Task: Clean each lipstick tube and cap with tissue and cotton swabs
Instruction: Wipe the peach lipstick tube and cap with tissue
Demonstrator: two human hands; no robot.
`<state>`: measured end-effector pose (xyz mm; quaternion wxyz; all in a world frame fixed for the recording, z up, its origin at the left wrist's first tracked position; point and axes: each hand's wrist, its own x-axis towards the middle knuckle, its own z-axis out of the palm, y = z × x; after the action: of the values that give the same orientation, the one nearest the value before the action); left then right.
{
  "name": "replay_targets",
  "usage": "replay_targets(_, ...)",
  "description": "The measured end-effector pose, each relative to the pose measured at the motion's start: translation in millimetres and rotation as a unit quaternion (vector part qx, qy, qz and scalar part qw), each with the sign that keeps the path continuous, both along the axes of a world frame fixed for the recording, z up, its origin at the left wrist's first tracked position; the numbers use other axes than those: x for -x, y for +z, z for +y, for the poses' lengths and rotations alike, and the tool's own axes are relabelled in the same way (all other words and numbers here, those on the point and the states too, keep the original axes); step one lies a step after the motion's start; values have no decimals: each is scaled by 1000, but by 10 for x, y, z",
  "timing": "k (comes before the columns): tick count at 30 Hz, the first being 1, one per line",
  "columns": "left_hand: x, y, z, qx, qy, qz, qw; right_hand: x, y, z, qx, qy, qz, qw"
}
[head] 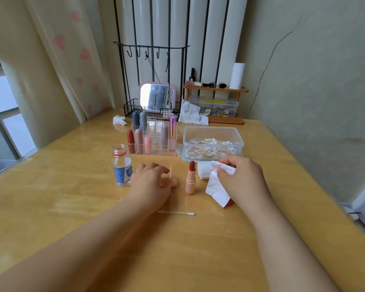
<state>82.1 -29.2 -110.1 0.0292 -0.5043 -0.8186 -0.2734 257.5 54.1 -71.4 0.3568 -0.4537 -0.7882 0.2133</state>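
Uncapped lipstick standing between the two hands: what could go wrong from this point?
1. The uncapped lipstick stands upright with its red bullet exposed, close between the left hand and the right hand; a careless move could topple or smear it.
2. The open bottle has no cap on and sits right beside the left hand, so a nudge might spill it.
3. The tissue hangs loose from the right hand and could brush the bullet.

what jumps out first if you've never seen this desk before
An uncapped lipstick with a dark red bullet stands upright at the middle of the wooden table, between the two hands. The right hand pinches a white tissue beside it, and behind stands a clear organizer of capped lipsticks.
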Motion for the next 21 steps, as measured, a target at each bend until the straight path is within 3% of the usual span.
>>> replay_targets(4,29,-18,20,41,-21,33,998,-16,39,-19,8,-6,-7,1000)
replay_targets(7,13,51,-105,-57,-24,-64,996,-41,109,-30,21,-14,-38,999)
replay_targets(10,-7,189,-286,-122,-31,-219,968,-120,277,-102,54,18,-99,993)
replay_targets(14,-47,370,-464,-157,-96,-471,863,-193,556,-349,86,134,-199,967)
replay_targets(18,-93,458,-492,-173,-127,-617,757,-96,755,-568,58,177,-212,959)
replay_targets(21,-122,442,-484,-185,-138,-692,684,-24,760,-664,4,198,-165,966)
